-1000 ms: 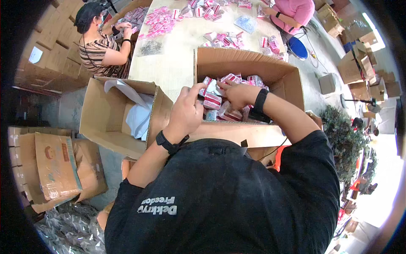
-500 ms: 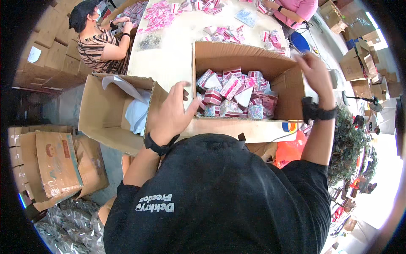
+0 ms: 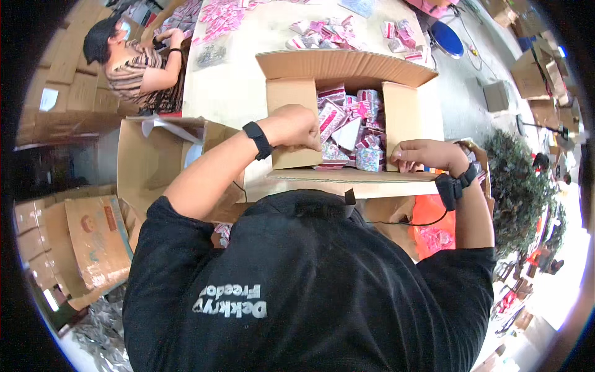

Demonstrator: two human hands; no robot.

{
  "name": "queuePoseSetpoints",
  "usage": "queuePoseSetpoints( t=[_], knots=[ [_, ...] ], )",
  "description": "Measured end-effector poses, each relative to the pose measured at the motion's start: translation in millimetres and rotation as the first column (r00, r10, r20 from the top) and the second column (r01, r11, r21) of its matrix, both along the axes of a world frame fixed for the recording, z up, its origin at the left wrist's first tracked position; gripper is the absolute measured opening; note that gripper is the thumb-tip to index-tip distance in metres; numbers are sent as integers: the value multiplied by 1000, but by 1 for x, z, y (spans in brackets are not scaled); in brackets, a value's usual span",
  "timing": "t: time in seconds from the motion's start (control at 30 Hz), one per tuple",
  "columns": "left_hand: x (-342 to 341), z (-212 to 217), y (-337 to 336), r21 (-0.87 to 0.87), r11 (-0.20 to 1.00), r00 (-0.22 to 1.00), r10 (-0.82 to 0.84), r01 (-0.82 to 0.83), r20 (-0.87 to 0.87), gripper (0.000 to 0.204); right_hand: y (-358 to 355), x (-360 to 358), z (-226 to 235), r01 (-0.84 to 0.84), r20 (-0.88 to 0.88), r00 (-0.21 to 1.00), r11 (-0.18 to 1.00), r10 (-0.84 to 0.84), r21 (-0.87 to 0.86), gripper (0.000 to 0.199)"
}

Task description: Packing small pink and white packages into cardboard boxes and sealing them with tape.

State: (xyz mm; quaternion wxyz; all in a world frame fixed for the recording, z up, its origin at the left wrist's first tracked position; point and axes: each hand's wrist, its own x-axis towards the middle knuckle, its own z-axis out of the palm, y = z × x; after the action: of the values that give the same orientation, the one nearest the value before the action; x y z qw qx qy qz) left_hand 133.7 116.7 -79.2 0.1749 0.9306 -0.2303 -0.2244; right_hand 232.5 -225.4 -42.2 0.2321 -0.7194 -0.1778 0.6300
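Note:
In front of me on the table stands a cardboard box (image 3: pixel 347 65) filled with small packets (image 3: pixel 350 127) in pink, white and speckled wrapping. Its left flap (image 3: pixel 290 99) and right flap (image 3: pixel 400 105) lean inward over the packets, while the far flap stands up. My left hand (image 3: pixel 294 127) is closed, its curled fingers at the inner edge of the left flap. Over the lower part of the right flap, my right hand (image 3: pixel 427 154) has its fingers bent and pressed on the cardboard. Its fingertips show only in part.
An open carton (image 3: pixel 145 164) with white sheeting stands at the left. More pink packets (image 3: pixel 325 34) lie across the table (image 3: pixel 248 49). A co-worker (image 3: pixel 139 68) handles items at the far left. A red bag (image 3: pixel 434 232) hangs below the table's right front edge.
The box's side flaps have come inward over the packets. My left hand moved right onto the left flap and curled; my right hand came down onto the right flap.

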Motion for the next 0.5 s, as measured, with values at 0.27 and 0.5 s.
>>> queuePoseSetpoints(
  t=[0.27,0.5],
  knots=[
    [18,5,-13,35,947,806,291,-320,-515,38,25,34,-9,138,122,985,985,-125,-107,51],
    [-35,70,-21,-162,973,897,78,-164,-436,56,28,59,-20,371,130,920,928,-371,25,48]
  ],
)
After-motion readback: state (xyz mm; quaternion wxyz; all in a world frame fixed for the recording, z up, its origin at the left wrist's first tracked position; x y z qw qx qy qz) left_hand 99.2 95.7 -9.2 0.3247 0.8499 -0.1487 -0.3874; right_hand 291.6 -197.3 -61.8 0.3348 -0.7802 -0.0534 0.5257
